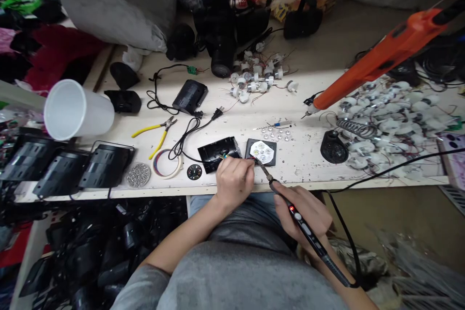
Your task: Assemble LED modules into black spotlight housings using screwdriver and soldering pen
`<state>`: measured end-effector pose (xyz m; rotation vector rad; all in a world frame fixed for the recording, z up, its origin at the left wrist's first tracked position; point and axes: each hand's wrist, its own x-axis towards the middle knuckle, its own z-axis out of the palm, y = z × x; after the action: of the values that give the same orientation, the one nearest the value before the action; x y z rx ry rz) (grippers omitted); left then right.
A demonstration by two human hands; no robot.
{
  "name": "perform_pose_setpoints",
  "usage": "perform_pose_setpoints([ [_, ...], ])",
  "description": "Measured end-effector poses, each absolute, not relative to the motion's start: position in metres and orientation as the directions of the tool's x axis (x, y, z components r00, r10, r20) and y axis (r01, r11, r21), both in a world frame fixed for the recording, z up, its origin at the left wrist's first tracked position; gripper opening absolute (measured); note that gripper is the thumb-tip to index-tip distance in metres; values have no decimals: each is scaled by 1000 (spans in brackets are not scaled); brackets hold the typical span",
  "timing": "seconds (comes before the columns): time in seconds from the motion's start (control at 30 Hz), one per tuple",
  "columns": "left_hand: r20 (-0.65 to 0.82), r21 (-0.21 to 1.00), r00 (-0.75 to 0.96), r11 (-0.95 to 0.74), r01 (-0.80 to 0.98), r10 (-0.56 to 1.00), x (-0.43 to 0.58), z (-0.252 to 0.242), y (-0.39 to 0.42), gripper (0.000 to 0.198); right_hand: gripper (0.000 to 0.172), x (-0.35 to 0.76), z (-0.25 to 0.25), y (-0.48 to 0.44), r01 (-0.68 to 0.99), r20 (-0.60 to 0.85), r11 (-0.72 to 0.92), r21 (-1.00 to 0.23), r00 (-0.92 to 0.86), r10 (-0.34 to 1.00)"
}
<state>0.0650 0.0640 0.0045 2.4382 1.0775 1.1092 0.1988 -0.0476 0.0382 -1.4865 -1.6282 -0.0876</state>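
Right now my right hand (307, 213) has its grip closed pen-fashion around the slim black soldering iron with the red light (301, 220), its tip slanting up to the small black square plate carrying a white LED disc (261, 151) near the front edge of the pale desk (319, 106). My left hand (234, 179) is pinched shut on thin coloured wires (222, 157) that run between that plate and the glossy black lamp housing (219, 153) just beside it, touching on the left. I judge this to be the soldering step, joining wire to board; the next move calls for a steady tip and still wires. Loose clear lenses (278, 133) lie just behind the plate, yellow-handled pliers (157, 134) sit well to the left, and an orange power screwdriver (381, 55) hangs over the right side
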Motion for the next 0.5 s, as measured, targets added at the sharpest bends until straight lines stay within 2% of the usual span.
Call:
perform_pose_setpoints([
  [0.5, 500, 504, 462, -679, 533, 733, 65, 6, 64, 17, 31, 197, 40, -48, 820, 616, 255, -512, 144, 774],
])
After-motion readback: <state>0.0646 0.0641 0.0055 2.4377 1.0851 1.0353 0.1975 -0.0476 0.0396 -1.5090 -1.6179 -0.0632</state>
